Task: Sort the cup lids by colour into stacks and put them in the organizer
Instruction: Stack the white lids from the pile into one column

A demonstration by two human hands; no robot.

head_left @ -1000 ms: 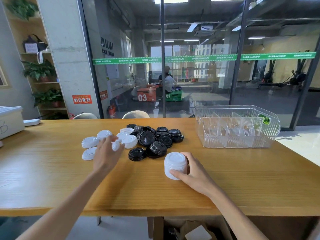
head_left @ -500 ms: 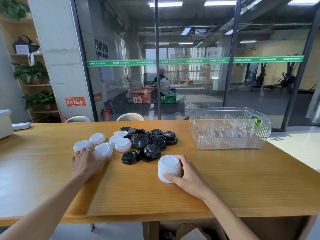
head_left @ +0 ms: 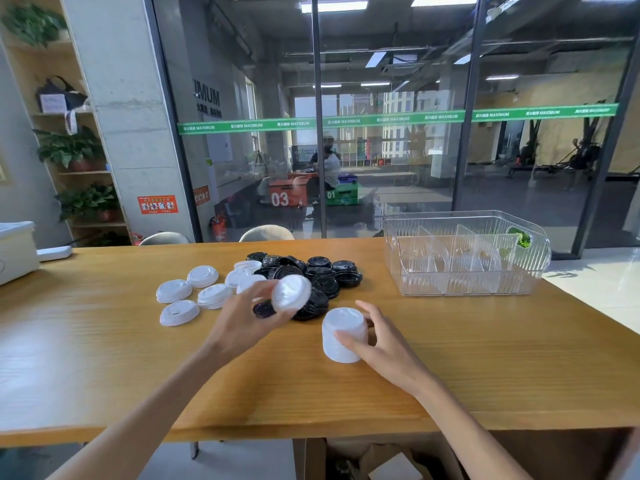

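Left hand [head_left: 242,323]: pinches a white lid [head_left: 291,293], tilted, above the table [head_left: 104,358].
Right hand [head_left: 384,344]: seemingly grips the white stack [head_left: 343,336] beside the black lids [head_left: 318,275].

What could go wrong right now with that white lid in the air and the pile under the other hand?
The left hand holds a white lid tilted, by its edge; it may slip and fall among the black lids. The white stack is tall, and the right hand steadies it from one side only, so a clumsy landing might topple it. Nothing is in the organizer yet.
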